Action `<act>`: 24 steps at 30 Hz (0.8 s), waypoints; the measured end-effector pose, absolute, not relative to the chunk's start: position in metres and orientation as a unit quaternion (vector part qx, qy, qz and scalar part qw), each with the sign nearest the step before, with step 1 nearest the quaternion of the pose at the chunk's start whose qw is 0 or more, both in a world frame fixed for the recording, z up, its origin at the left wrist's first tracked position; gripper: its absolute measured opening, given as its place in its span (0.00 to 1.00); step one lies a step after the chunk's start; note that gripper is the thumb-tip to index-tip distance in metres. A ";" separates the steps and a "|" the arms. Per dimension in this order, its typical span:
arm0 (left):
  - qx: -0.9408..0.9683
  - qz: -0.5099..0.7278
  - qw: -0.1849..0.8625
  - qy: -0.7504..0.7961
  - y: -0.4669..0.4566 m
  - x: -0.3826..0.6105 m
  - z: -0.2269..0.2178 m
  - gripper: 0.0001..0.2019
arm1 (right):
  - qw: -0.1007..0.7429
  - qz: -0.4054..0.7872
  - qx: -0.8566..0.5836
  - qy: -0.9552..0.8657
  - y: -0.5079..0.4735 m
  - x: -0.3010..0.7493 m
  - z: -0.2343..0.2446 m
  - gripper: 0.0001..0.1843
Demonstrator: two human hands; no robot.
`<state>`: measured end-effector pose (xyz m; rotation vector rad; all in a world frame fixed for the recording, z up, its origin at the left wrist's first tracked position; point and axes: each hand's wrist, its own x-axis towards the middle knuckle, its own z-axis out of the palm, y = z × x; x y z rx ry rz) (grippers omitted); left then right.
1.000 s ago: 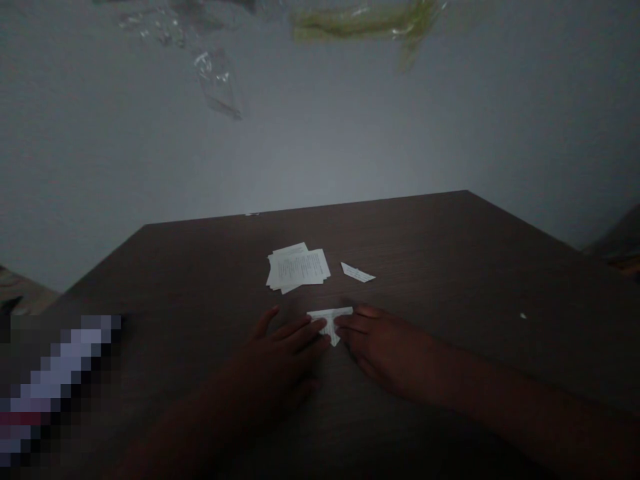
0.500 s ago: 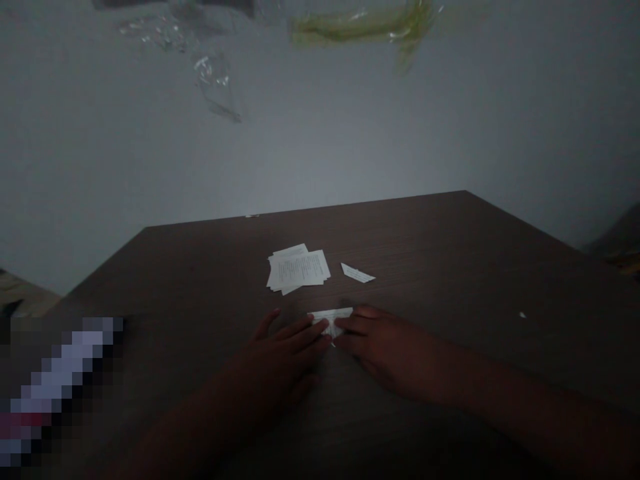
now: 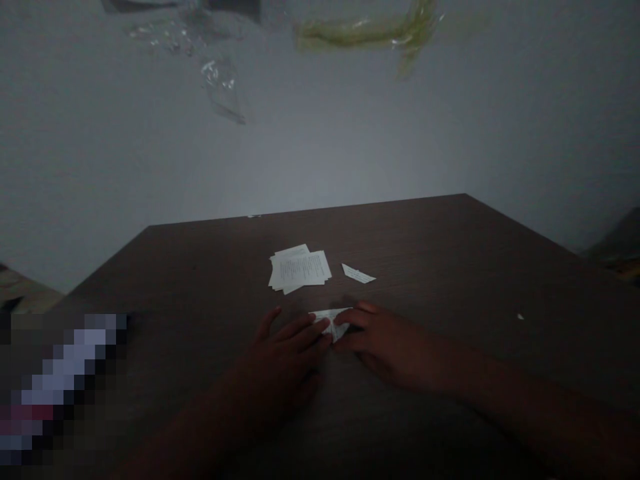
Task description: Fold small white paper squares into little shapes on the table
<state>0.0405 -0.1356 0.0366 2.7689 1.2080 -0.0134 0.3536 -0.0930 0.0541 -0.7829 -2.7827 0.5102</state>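
Note:
A small folded piece of printed paper (image 3: 332, 315) lies flat on the brown table, its lower part narrowing to a point. My left hand (image 3: 293, 347) rests palm down with fingers stretched out, the fingertips pressing on the paper's left side. From the right, my right hand (image 3: 383, 337) touches the paper with slightly bent, spread fingertips. Both hands cover parts of its sides. Just beyond them lies another folded paper (image 3: 358, 273), a slim slanted shape. To its left is a loose stack of printed paper sheets (image 3: 300, 269).
The brown table (image 3: 425, 247) meets a pale wall (image 3: 350, 133) at its far edge. Yellow tape (image 3: 360, 33) and clear tape (image 3: 223, 87) stick to the wall. A tiny paper scrap (image 3: 521, 317) lies at the right. A blurred-out pale object (image 3: 70, 360) is at the left.
My right hand has lifted slightly and its fingers have bent, uncovering more of the folded paper's lower right side. My left hand stays in place. The view has shifted a little.

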 end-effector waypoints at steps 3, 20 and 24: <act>0.918 -0.009 0.074 0.388 -0.136 0.043 0.039 0.33 | 0.115 0.180 -0.248 -0.945 -0.093 0.354 0.054 0.22; 0.901 0.046 0.043 0.430 -0.141 0.055 0.035 0.25 | 0.084 0.190 -0.277 -0.938 -0.094 0.349 0.062 0.19; 0.869 0.021 -0.006 0.494 -0.141 0.060 0.053 0.19 | 0.080 0.174 -0.278 -0.941 -0.094 0.348 0.060 0.18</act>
